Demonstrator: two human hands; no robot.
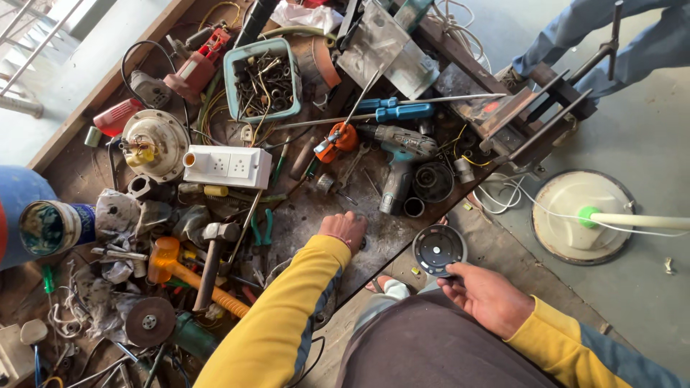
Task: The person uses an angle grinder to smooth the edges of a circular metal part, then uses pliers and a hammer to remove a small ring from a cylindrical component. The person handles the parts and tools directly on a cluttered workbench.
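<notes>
A round dark metal disc [440, 249] is gripped at its edge by the fingers of the right hand [489, 296], held just off the board's near edge. The left hand [345, 230] is pressed, fingers curled, onto the cluttered workboard [316, 215] near a cordless drill [401, 154]; whether anything is held under it cannot be told. The disc appears already picked out, with nothing yet fitted to it.

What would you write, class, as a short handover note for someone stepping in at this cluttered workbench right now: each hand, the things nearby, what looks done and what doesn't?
Left hand: fingers down on the dusty bench top, holding nothing visible.
Right hand: grips the rim of a round dark metal disc at the bench edge.
Nearby: cordless drill just beyond the left hand, green-handled pliers and a hammer to its left.
Done: disc picked out and in hand.
Left: the disc is not fitted to anything; the drill lies untouched.
</notes>
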